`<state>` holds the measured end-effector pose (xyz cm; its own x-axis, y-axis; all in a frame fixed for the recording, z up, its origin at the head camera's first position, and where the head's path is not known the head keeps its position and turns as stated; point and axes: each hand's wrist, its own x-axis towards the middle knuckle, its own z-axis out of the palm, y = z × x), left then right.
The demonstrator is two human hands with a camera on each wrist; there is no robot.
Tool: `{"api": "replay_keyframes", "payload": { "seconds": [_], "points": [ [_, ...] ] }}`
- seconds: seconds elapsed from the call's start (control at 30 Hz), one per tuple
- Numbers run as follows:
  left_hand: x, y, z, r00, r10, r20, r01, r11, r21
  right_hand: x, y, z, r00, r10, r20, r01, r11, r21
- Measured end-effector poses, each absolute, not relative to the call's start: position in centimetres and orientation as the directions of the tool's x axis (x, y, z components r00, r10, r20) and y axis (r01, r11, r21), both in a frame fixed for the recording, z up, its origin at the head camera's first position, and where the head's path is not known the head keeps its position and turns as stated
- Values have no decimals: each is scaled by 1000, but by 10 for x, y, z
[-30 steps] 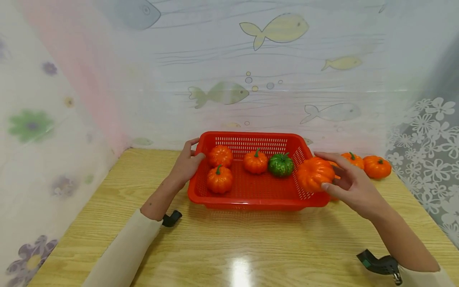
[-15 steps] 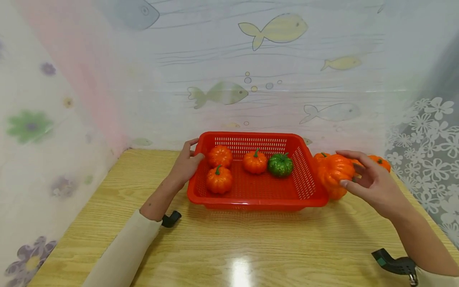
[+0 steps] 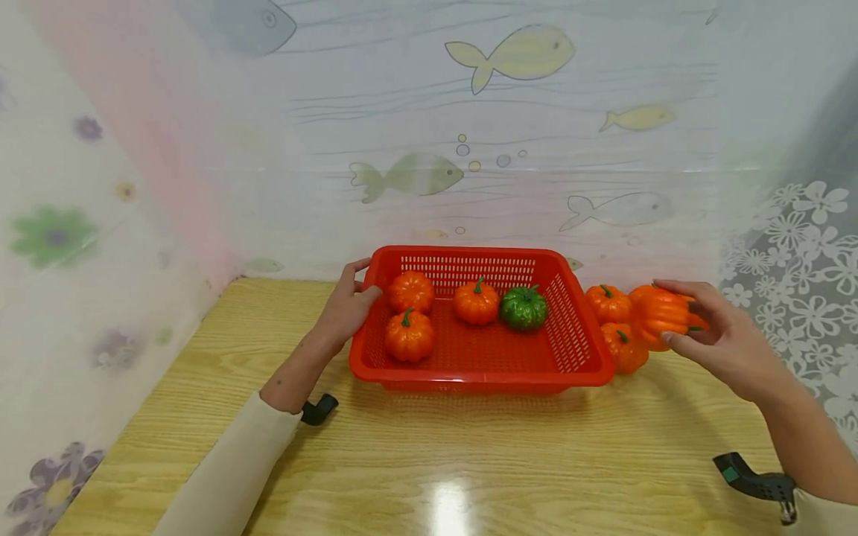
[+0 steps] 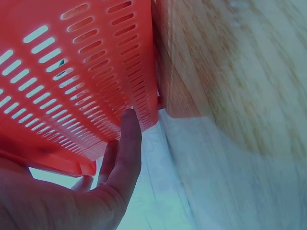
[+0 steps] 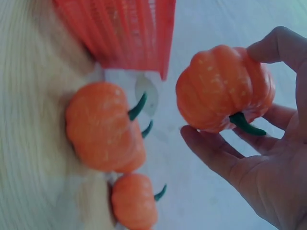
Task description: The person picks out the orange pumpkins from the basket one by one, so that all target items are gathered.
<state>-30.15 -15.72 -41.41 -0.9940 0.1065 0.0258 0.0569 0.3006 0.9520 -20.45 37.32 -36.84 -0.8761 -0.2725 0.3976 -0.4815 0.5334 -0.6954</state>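
Note:
A red plastic basket (image 3: pixel 462 377) stands on the table, with two orange toy pumpkins at its left end. Another orange pumpkin (image 3: pixel 477 303) and a green pumpkin (image 3: pixel 524 309) sit near its middle back. My left hand (image 3: pixel 343 309) grips the basket's left rim; in the left wrist view its fingers (image 4: pixel 129 139) lie against the slotted outer wall. To the right of the basket, my right hand (image 3: pixel 727 346) holds an orange pumpkin (image 3: pixel 660 316) between thumb and fingers, off the table. Its green stem (image 5: pixel 245 123) points toward the palm.
Two orange pumpkins, a rear one (image 3: pixel 608 301) and a front one (image 3: pixel 625 350), stand beside the basket's right wall. Another pumpkin (image 5: pixel 134 201) shows in the right wrist view, mostly hidden from the head view. A fish-printed curtain (image 3: pixel 402 112) hangs behind the wooden table (image 3: pixel 375 461).
My right hand has carried its orange pumpkin rightward, from over the basket's right rim to above the pumpkins on the table. The left hand has stayed on the basket.

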Motion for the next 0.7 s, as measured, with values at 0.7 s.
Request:
{"api": "replay_keyframes", "payload": {
  "seconds": [0.7],
  "points": [
    [-302,-156,-413,-994,104,35,64,296,953,-220,410,-390,-894,-240,378,-423,731,-536]
  ]
}}
